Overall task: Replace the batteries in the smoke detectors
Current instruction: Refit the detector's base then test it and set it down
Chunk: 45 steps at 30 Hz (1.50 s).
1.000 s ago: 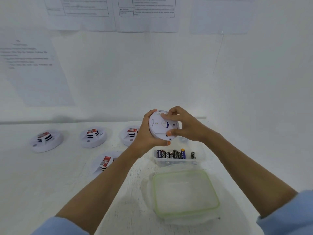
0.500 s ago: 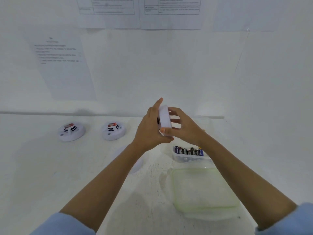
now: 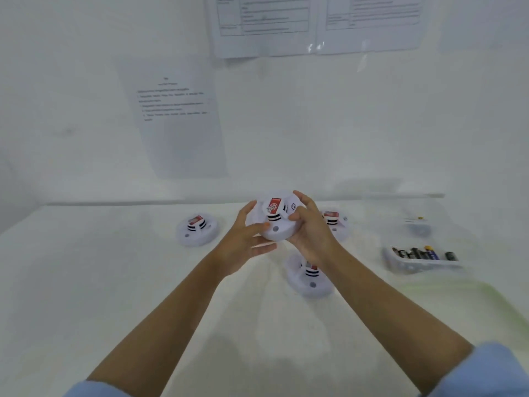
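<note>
Held detector (image 3: 276, 222): a white plastic disc, face up with its red label on top, above the table (image 3: 114, 282) and between both hands.
Handling: it looks light and rigid. The smooth shell could slip, and the raised sensor cap in the middle seems the weaker part.
Where to hold: by the rim, on opposite sides, keeping off the cap.
Left hand (image 3: 243, 242): curls round the near-left rim, thumb on top and fingers underneath.
Right hand (image 3: 309, 233): grips the right rim, thumb pressing near the cap.
Other detectors: one on the left (image 3: 197, 229), one behind the right hand (image 3: 336, 224) and one below the wrists (image 3: 310, 279), all face up on the table.
Batteries (image 3: 423, 253): they lie in a clear tray (image 3: 406, 266), well off to the right.
Change: half a second ago the disc stood on edge between the palms. Now it is turned face up and sits lower, nearer the row.
</note>
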Available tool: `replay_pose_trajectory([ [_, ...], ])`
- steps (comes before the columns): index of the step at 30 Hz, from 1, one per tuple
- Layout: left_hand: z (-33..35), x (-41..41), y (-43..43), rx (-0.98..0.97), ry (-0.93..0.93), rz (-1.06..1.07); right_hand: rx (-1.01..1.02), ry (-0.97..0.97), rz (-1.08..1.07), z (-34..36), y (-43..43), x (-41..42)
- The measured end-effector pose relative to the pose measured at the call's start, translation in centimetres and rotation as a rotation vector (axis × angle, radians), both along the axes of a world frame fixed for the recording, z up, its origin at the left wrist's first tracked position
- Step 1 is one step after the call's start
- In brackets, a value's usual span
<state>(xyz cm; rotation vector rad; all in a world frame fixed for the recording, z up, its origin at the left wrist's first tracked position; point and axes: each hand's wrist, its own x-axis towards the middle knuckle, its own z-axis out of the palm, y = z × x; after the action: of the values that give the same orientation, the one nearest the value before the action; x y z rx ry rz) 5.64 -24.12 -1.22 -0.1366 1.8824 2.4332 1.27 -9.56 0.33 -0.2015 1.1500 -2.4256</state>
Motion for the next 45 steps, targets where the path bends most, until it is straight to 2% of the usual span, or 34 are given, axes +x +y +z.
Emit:
replay_pose_trajectory([
  [2,-0.8,0.8,-2.5,-0.004,0.007,-0.011,0.086,0.027,-0.002,-1.3,-2.3,0.7],
  [6,-2.4,2.6,-6.8,-0.049,-0.035,-0.048,0.394,0.12,0.034,-4.1,-5.6,2.3],
  [15,-5.0,5.0,-10.7,-0.082,-0.102,-0.124,0.614,0.292,-0.045,-7.1,-10.0,5.5],
  [23,-5.1,4.9,-10.9,-0.08,-0.095,-0.132,0.658,0.402,-0.068,-7.0,-9.9,6.1],
  [45,-5.2,5.2,-10.7,-0.117,-0.082,-0.142,0.661,0.42,-0.056,-7.2,-9.7,6.6],
])
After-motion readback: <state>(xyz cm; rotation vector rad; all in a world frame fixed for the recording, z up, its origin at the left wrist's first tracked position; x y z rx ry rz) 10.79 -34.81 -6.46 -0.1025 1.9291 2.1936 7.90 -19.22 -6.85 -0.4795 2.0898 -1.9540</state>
